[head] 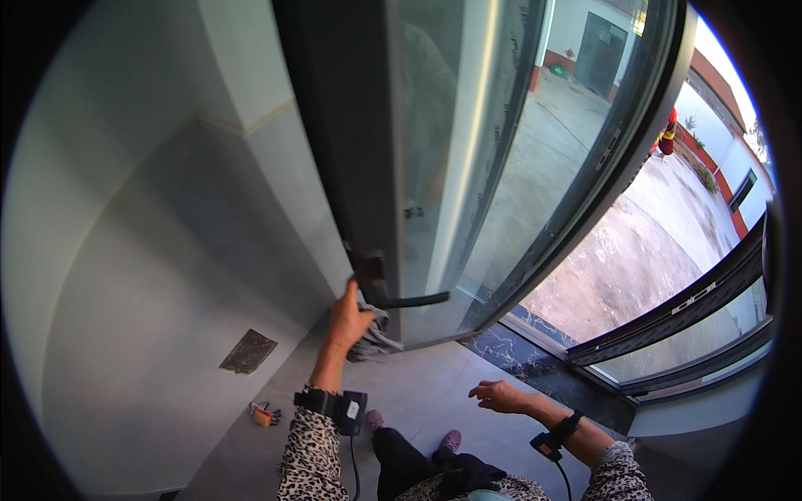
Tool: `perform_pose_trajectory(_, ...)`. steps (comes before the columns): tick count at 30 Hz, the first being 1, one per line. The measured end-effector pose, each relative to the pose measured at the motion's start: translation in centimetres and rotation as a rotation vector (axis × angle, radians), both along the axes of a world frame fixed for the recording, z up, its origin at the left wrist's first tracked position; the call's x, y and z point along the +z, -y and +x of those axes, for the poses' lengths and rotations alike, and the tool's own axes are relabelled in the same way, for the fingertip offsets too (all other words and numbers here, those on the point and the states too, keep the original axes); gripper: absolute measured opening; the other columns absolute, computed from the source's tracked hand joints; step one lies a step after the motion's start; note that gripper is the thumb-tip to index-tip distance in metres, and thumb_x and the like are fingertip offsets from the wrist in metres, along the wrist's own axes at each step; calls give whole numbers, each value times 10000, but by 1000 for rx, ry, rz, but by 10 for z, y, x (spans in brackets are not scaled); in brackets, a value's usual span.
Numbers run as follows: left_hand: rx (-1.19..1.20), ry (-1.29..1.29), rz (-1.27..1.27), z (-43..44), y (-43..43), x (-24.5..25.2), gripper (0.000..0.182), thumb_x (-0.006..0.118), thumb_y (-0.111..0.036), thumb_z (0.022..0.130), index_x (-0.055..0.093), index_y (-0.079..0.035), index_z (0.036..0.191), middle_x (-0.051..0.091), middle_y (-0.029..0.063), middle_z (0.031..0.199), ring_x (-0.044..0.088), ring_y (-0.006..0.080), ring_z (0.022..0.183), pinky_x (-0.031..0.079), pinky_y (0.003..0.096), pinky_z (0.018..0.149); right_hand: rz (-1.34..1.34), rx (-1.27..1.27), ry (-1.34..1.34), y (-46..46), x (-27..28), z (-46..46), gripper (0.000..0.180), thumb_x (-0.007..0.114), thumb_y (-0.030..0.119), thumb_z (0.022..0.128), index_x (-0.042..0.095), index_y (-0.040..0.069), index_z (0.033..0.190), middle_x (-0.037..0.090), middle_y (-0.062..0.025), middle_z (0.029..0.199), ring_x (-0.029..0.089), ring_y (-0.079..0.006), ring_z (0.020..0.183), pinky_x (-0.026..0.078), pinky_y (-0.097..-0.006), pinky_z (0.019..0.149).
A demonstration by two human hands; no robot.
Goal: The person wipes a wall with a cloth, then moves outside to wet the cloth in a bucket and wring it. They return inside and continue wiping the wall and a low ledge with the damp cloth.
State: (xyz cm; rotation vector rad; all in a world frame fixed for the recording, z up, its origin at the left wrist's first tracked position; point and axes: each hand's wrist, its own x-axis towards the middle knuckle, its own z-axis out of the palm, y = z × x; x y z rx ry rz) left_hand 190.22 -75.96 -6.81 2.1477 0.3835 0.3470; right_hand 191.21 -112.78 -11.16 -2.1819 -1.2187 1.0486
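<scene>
My left hand (348, 318) holds a crumpled grey cloth (374, 338) against the edge of a dark-framed glass door (396, 156), just below the lock. Beside my fingers, the black lever handle (416, 300) sticks out to the right. My right hand (499, 396) hangs over the floor near the threshold, fingers loosely bent, with nothing seen in it. Each wrist bears a strapped black device with a cable.
A dark marble threshold (520, 351) lies under the doorway, with another glazed leaf (695, 313) at the right. An orange sponge (263, 418) with a glove sits by the left wall. Outside, part of a person in red (666, 134) shows beyond the frame.
</scene>
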Motion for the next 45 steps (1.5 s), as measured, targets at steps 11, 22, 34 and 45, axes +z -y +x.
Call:
perform_pose_trajectory(11, -357, -94, -94, -43, -6, 20, 661, 513, -51, 708, 301, -203, 1315, 483, 160, 1199, 496, 365, 1024, 433, 426, 800, 88, -472, 158, -58, 10, -48, 285, 624, 47, 748, 565, 89, 1024, 582, -75, 826, 596, -208, 731, 500, -306, 655)
perform_pose_trajectory(22, -892, -168, -10, -63, 27, 14, 852, 515, -35, 667, 103, -203, 1394, 532, 175, 1132, 572, 374, 833, 451, 405, 748, 55, -752, 32, -47, 17, -98, 488, 679, 73, 702, 487, 84, 1151, 592, -84, 917, 622, -195, 805, 508, -307, 701)
perform_pose_trajectory(34, -1104, -237, -53, -81, 33, -25, 645, 469, -59, 725, 313, -218, 1330, 581, 125, 1061, 578, 325, 866, 456, 380, 762, 398, -1303, 37, -15, -42, -122, 628, 800, 72, 547, 520, 35, 1108, 535, -85, 1060, 566, -201, 924, 553, -314, 626)
perform_pose_trajectory(45, -494, -452, -53, -170, -170, -102, 331, 567, -131, 754, 570, -130, 1086, 627, 69, 812, 599, 200, 741, 457, 306, 679, 168, -1225, 554, 30, -40, -143, 342, 618, 149, 791, 488, 4, 1072, 514, -72, 1029, 463, -188, 987, 390, -348, 876)
